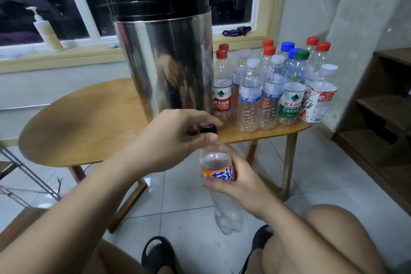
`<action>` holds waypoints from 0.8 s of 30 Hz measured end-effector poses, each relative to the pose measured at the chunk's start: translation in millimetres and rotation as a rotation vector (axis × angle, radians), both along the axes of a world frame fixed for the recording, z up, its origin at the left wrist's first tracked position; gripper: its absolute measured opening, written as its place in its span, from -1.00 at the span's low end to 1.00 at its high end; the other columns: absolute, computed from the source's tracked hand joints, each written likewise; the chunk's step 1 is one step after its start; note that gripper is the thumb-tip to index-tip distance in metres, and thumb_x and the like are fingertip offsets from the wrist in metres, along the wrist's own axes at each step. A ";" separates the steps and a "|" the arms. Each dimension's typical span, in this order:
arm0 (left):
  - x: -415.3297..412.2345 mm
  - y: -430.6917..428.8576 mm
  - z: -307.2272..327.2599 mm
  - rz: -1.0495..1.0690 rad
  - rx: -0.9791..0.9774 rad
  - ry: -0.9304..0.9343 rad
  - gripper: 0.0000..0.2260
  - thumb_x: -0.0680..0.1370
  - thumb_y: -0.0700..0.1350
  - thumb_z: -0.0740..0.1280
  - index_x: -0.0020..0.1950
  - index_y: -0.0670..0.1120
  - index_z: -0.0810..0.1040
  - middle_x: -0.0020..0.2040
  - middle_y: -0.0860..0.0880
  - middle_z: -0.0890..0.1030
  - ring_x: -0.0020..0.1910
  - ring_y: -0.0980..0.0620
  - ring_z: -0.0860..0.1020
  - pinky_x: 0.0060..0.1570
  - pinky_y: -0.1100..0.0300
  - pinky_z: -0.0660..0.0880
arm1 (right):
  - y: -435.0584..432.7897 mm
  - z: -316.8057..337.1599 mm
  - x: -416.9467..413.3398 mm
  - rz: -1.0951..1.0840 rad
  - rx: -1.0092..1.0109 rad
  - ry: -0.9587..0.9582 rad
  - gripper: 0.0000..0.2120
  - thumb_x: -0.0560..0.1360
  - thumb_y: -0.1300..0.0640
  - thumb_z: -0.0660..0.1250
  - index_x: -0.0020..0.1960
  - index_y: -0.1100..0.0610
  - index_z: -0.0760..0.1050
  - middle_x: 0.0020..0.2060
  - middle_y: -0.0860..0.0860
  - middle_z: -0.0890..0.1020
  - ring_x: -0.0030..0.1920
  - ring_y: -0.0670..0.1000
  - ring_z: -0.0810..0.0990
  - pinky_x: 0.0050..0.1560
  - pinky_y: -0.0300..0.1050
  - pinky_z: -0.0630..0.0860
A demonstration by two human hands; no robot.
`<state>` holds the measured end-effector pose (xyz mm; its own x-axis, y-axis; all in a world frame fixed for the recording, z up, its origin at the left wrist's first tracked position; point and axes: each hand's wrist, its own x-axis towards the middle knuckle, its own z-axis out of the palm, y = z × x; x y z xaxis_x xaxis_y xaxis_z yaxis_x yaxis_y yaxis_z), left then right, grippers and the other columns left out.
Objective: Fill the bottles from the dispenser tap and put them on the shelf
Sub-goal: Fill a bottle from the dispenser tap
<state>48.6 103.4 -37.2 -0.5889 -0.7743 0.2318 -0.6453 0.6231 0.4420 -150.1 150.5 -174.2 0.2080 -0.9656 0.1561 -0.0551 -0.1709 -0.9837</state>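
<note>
A clear bottle with an orange label (pixel 219 171) is held below the table's front edge, in front of the steel dispenser (pixel 164 58). My right hand (pixel 240 181) grips the bottle around its label. My left hand (pixel 175 138) pinches its dark cap (pixel 208 129) at the top of the neck. The dispenser's tap is hidden behind my left hand. Several empty capped bottles (pixel 270 87) stand on the table to the right of the dispenser. A dark wooden shelf (pixel 382 104) stands at the far right.
The round wooden table (pixel 84 122) bears the dispenser and bottles. A pump bottle (pixel 47 33) and a dark cloth (pixel 236 30) lie on the window sill. My knees and black slippers (pixel 159 253) sit over the tiled floor. A metal rack (pixel 24 176) is at left.
</note>
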 end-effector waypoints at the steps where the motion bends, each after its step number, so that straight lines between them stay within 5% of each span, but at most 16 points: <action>1: 8.5 1.6 -8.5 -0.015 0.031 0.027 -0.72 0.66 0.09 0.45 0.38 0.21 0.67 0.17 0.25 0.69 0.15 0.27 0.64 0.15 0.26 0.56 | 0.5 -3.6 0.2 0.023 0.028 0.016 -0.41 0.54 0.22 0.60 0.45 -0.16 0.48 0.23 -0.05 0.70 0.26 0.01 0.69 0.28 -0.02 0.64; 4: 31.7 6.7 -27.2 -0.062 0.170 0.154 -0.71 0.70 -0.08 0.43 0.41 0.15 0.67 0.14 0.28 0.70 0.14 0.22 0.67 0.14 0.30 0.57 | -0.7 -13.2 -2.0 0.090 0.087 0.028 -0.42 0.48 0.15 0.63 0.42 -0.12 0.53 0.19 0.08 0.68 0.24 0.21 0.68 0.28 0.29 0.65; 9: 57.3 2.9 -59.5 -0.061 0.336 0.322 -0.78 0.66 -0.16 0.46 0.30 0.00 0.70 -0.06 0.10 0.76 -0.02 0.04 0.73 0.08 -0.08 0.63 | -2.9 -22.2 5.7 0.137 0.096 0.146 -0.46 0.46 0.06 0.65 0.37 -0.11 0.54 0.12 -0.02 0.69 0.10 -0.01 0.69 0.11 -0.05 0.61; 13: 72.4 -2.0 -93.4 -0.031 0.389 0.419 -0.84 0.65 -0.15 0.47 0.23 -0.04 0.69 -0.04 0.07 0.76 -0.09 0.03 0.72 -0.08 0.09 0.61 | -5.5 -35.0 18.0 0.092 0.090 0.284 -0.43 0.45 0.04 0.64 0.38 -0.11 0.50 0.08 -0.08 0.69 0.05 -0.06 0.68 0.10 -0.06 0.60; 16: 77.0 -3.6 -120.7 0.057 0.380 0.497 -0.82 0.58 -0.02 0.49 0.14 -0.05 0.69 -0.04 0.00 0.76 -0.16 0.02 0.72 -0.06 0.17 0.61 | -5.6 -41.0 24.9 0.023 0.075 0.438 -0.41 0.43 -0.01 0.65 0.36 -0.21 0.46 0.06 -0.16 0.69 0.01 -0.11 0.69 0.05 -0.18 0.60; 20: 84.1 -5.1 -142.7 0.163 0.229 0.341 -0.89 0.63 0.09 0.47 -0.02 0.09 0.63 -0.19 0.10 0.70 -0.20 0.06 0.70 -0.17 0.15 0.58 | -8.1 -46.9 35.9 -0.034 0.038 0.610 -0.43 0.41 -0.10 0.64 0.30 -0.31 0.42 -0.05 -0.30 0.64 -0.06 -0.19 0.66 -0.12 -0.37 0.50; 24: 89.7 -6.2 -163.1 0.303 0.016 0.219 -0.55 0.63 0.42 0.25 -0.17 0.09 0.57 -0.27 0.12 0.57 -0.21 0.12 0.57 -0.28 0.15 0.42 | -11.0 -56.7 49.1 -0.084 -0.047 0.745 -0.36 0.39 -0.24 0.58 0.35 -0.36 0.33 0.01 -0.37 0.55 0.00 -0.17 0.63 -0.05 -0.27 0.56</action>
<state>138.3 97.3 -200.3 -0.2697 -0.9104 0.3137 -0.6885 0.4101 0.5982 -101.1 139.5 -230.9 0.2003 -0.9787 0.0443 -0.7185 -0.1775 -0.6725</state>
